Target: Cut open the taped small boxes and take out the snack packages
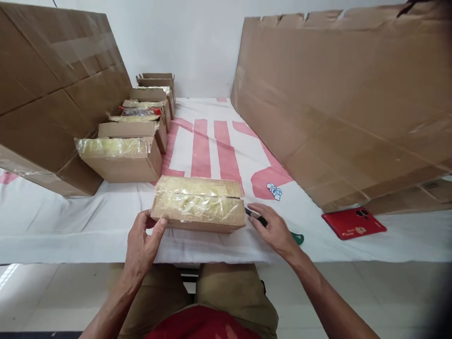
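Across the front of the table lies a small cardboard box (199, 223), its top covered with shiny clear and yellowish tape and a dark slit showing along the flaps. My left hand (143, 240) grips its left front corner, thumb on the near edge and fingers around the side. At the right end, my right hand (273, 230) is closed on a utility knife (260, 219). The knife's dark front part points at the box, close to its right end, and a green end (297, 238) shows beyond the palm. Whether the blade touches the box I cannot tell.
Several small taped boxes (123, 160) stand in a row at the left, beside a large carton (63, 94). Another large carton (346, 103) leans in on the right. A red phone (353, 223) lies before it. White-and-pink cloth (203, 146) covers the table.
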Demonstrator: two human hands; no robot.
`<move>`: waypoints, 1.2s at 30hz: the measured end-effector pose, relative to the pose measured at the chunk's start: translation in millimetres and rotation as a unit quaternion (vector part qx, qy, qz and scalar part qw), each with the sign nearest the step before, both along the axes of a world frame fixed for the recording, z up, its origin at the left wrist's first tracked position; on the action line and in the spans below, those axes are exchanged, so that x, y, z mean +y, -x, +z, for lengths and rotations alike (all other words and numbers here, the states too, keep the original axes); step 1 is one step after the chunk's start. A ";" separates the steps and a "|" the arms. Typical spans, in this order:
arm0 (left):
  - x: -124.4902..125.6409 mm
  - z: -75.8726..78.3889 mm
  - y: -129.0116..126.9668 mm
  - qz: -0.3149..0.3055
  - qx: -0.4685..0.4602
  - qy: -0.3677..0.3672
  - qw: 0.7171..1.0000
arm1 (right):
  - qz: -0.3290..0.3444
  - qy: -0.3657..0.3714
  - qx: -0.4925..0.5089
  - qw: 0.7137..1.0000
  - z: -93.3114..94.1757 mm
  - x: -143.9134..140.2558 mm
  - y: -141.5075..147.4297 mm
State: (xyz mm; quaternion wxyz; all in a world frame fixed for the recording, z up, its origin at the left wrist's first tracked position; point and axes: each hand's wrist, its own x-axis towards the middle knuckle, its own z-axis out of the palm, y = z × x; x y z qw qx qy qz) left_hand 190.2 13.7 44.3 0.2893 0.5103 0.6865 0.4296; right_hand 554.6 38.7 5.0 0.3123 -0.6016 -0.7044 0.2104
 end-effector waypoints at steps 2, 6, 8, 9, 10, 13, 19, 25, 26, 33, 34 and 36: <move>0.1 -2.7 2.8 0.001 0.005 -0.049 0.999 | -0.026 -0.022 -0.141 0.989 -11.4 -10.5 -23.5; 20.9 6.6 11.7 -0.046 0.027 -0.191 0.980 | -0.042 -0.038 -0.270 0.961 -24.6 -25.0 -45.8; 38.5 17.9 15.7 -0.093 0.028 -0.225 0.969 | -0.037 -0.040 -0.267 0.962 -24.5 -28.9 -46.7; 47.3 23.6 16.8 -0.118 0.025 -0.224 0.967 | -0.030 -0.037 -0.251 0.967 -22.5 -30.8 -46.9; 55.3 28.5 17.4 -0.141 0.020 -0.213 0.967 | -0.024 -0.033 -0.226 0.973 -19.3 -32.8 -47.7; 71.0 34.0 15.8 -0.198 -0.016 -0.153 0.968 | -0.045 -0.019 -0.123 0.991 0.2 -40.7 -55.2; 71.4 17.6 10.7 -0.204 -0.106 -0.083 0.970 | -0.062 0.004 -0.038 0.997 89.0 -36.4 -41.1; 72.7 11.9 8.9 -0.194 -0.152 -0.054 0.968 | 0.192 -0.053 -0.165 0.966 170.4 13.9 67.1; 73.0 11.7 8.4 -0.193 -0.158 -0.054 0.967 | 0.222 -0.051 -0.198 0.953 176.7 22.7 85.8; 72.2 9.9 7.7 -0.192 -0.181 -0.024 0.964 | 0.282 0.036 -0.438 0.853 191.4 58.4 160.9; 72.1 9.7 7.9 -0.193 -0.183 -0.019 0.964 | 0.286 0.043 -0.452 0.844 192.1 59.7 164.7; 72.2 9.0 8.3 -0.191 -0.184 -0.018 0.964 | 0.288 0.052 -0.475 0.830 192.5 60.6 169.6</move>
